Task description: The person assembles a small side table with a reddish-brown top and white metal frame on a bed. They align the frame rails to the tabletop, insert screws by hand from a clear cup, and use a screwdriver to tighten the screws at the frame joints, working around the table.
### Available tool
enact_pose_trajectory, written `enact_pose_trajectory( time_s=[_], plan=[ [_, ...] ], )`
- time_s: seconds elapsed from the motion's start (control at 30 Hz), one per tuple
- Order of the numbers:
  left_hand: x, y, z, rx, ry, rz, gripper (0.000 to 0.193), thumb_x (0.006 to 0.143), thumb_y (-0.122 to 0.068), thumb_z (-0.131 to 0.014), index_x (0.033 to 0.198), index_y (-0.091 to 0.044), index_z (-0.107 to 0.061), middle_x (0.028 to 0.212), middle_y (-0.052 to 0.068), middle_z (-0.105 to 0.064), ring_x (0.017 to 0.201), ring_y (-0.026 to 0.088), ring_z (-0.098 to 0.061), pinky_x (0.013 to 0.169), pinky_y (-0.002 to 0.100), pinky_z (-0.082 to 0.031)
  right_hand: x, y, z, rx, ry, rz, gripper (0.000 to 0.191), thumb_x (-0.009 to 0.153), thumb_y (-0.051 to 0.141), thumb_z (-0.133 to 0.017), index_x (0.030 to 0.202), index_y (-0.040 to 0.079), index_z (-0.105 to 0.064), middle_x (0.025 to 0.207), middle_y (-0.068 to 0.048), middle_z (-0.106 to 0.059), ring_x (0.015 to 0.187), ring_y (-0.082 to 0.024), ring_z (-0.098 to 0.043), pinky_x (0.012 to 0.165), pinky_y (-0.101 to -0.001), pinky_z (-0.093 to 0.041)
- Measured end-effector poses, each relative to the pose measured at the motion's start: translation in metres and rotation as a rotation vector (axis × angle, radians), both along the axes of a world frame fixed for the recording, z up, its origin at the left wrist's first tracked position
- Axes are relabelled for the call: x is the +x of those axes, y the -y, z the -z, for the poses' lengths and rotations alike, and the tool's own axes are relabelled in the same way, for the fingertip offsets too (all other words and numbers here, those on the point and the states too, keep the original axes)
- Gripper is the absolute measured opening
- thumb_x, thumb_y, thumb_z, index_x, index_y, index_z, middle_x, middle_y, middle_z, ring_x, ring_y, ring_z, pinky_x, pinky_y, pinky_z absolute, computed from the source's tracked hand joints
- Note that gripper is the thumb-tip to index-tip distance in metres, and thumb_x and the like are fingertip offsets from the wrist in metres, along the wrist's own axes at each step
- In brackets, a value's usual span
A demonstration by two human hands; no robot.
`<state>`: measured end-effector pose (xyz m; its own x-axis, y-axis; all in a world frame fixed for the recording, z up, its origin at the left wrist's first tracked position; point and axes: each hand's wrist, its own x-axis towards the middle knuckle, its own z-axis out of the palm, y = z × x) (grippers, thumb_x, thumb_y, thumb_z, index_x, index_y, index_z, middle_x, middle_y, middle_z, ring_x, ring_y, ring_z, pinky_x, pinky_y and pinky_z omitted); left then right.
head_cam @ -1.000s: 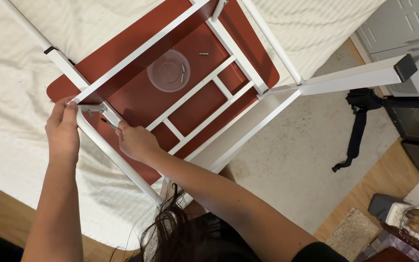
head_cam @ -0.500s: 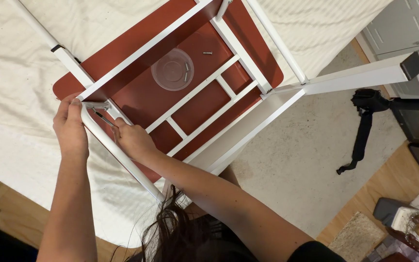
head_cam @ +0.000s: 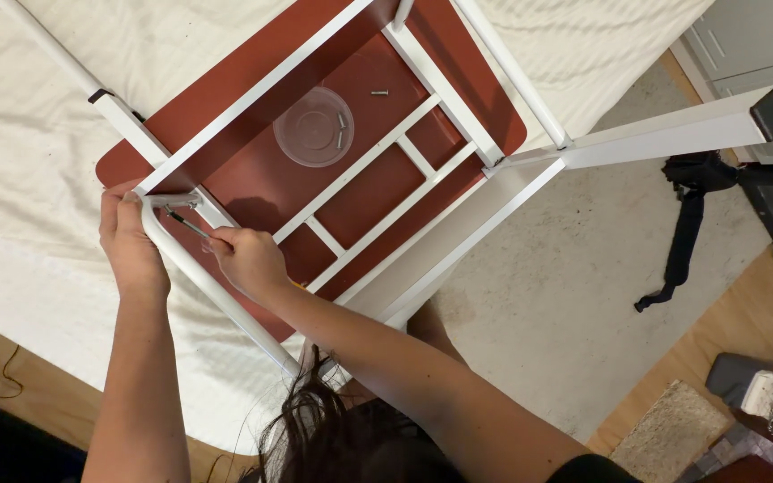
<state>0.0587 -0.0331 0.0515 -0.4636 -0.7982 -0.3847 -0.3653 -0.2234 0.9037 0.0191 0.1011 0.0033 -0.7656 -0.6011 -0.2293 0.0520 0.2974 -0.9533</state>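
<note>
An upturned chair with a dark red seat [head_cam: 252, 170] and a white metal frame [head_cam: 440, 89] lies on a white-covered bed. My left hand [head_cam: 131, 246] grips the white chair leg [head_cam: 203, 286] at the near left corner of the seat. My right hand [head_cam: 248, 259] pinches a thin metal tool [head_cam: 188, 224] whose tip points at the corner bracket [head_cam: 172, 201]. A clear round plastic lid [head_cam: 313, 139] with a couple of bolts in it rests on the seat's underside. One loose bolt [head_cam: 379, 92] lies beyond it.
The white quilted bed cover [head_cam: 29, 161] spreads left and behind the chair. A white chair leg [head_cam: 673, 134] with a black cap sticks out right over a grey speckled floor. A black strap [head_cam: 686, 224] lies there. Wooden flooring and a small mat [head_cam: 673, 438] are at lower right.
The view has shifted slightly, with the chair sitting a little lower in the frame. My right hand stays at the corner bracket with the tool; my left hand keeps its hold on the leg.
</note>
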Motion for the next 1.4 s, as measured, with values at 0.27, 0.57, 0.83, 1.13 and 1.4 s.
enact_pose_trajectory(
  time_s=[0.27,0.57,0.83,1.13,1.4],
  plan=[
    [-0.001,-0.003,0.005,0.003,-0.072,-0.053,0.020,0.105,-0.024,-0.048,0.111,-0.009,-0.061,0.099,0.000,-0.062,0.092,0.010,-0.055,0.083,0.026,-0.049,0.020,0.013,0.022,-0.076,0.528,-0.063,0.028,0.101,0.029,-0.063,0.098,0.001,-0.065,0.070,0.000,-0.064,0.059,-0.008,-0.058,0.054,-0.0268,-0.047],
    [-0.002,-0.003,0.004,0.016,-0.089,-0.046,0.021,0.104,-0.024,-0.049,0.111,-0.009,-0.063,0.093,0.000,-0.059,0.087,0.010,-0.054,0.078,0.027,-0.047,-0.042,0.007,0.037,-0.198,1.151,-0.311,0.027,0.102,0.031,-0.064,0.095,0.004,-0.066,0.059,0.007,-0.048,0.041,-0.003,-0.038,0.037,-0.0248,-0.033],
    [-0.007,-0.005,0.009,-0.021,-0.137,-0.041,0.024,0.106,-0.025,-0.048,0.113,-0.007,-0.063,0.096,0.001,-0.060,0.090,0.010,-0.054,0.081,0.026,-0.046,-0.012,0.010,0.021,0.074,-0.136,-0.158,0.020,0.101,0.025,-0.066,0.099,0.006,-0.074,0.064,0.006,-0.050,0.058,-0.005,-0.046,0.058,-0.0296,-0.045],
    [-0.004,-0.004,0.010,-0.010,-0.077,-0.036,0.026,0.104,-0.026,-0.047,0.114,-0.008,-0.063,0.097,0.000,-0.060,0.090,0.009,-0.054,0.082,0.026,-0.047,-0.037,0.022,0.037,-0.044,0.707,-0.318,0.041,0.110,0.035,-0.058,0.093,0.000,-0.069,0.067,-0.016,-0.060,0.057,-0.024,-0.060,0.057,-0.0375,-0.054],
    [-0.010,-0.009,0.010,0.013,-0.119,-0.065,0.028,0.104,-0.025,-0.045,0.116,-0.006,-0.062,0.100,0.001,-0.062,0.091,0.010,-0.055,0.082,0.026,-0.048,-0.008,0.020,0.025,0.022,-0.153,-0.093,0.021,0.105,0.022,-0.057,0.101,0.005,-0.069,0.082,-0.019,-0.069,0.073,-0.035,-0.067,0.064,-0.0367,-0.052]
  ],
)
